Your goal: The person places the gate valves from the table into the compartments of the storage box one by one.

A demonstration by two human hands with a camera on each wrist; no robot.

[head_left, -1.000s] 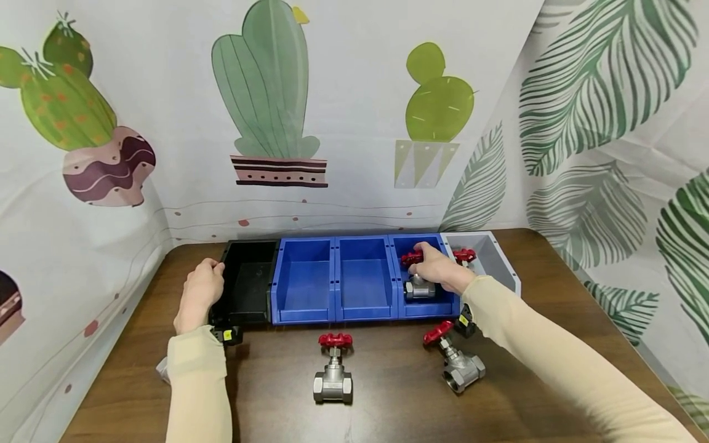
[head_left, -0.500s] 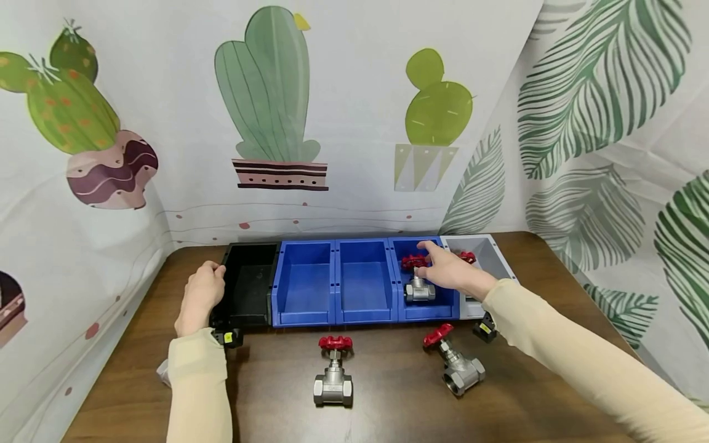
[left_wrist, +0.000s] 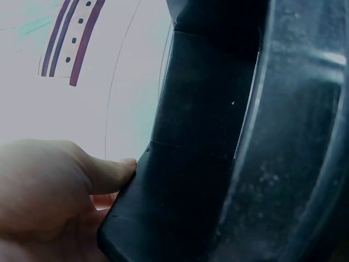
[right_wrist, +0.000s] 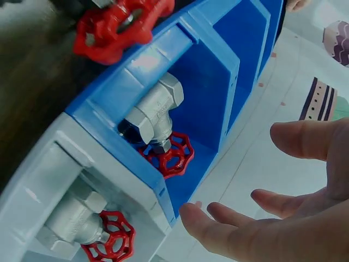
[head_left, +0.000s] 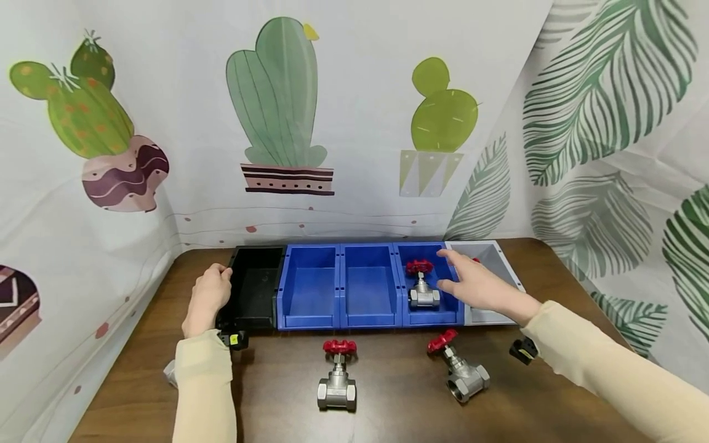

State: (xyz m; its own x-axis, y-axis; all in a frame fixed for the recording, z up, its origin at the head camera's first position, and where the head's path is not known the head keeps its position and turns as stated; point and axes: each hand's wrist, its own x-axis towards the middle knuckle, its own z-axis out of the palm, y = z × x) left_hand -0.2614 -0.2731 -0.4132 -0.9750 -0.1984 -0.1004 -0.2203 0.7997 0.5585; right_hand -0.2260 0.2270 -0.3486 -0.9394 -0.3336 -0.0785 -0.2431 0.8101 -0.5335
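My left hand (head_left: 207,298) grips the outer side wall of the black bin (left_wrist: 202,98), thumb at its edge in the left wrist view. Spread fingers and thumb mark my right hand (head_left: 482,283), which holds nothing and hovers over the right-hand blue bin (head_left: 432,318) and the grey bin (head_left: 501,264). Inside that blue bin stands a steel valve with a red handwheel (head_left: 423,289), just left of the fingers. A second valve (right_wrist: 82,218) lies in the grey bin, mostly hidden by the hand in the head view.
Two more blue bins, the left one (head_left: 309,321) and the middle one (head_left: 371,320), sit in the row. On the wooden table (head_left: 399,394) lie an upright-pointing valve (head_left: 336,384) and a tilted valve (head_left: 462,372). A grey object (head_left: 170,373) shows beside the left sleeve.
My right hand has let go of the valve in the right-hand blue bin and drawn back to the right, fingers spreading. The left hand stays on the black bin. The head view has shifted slightly.
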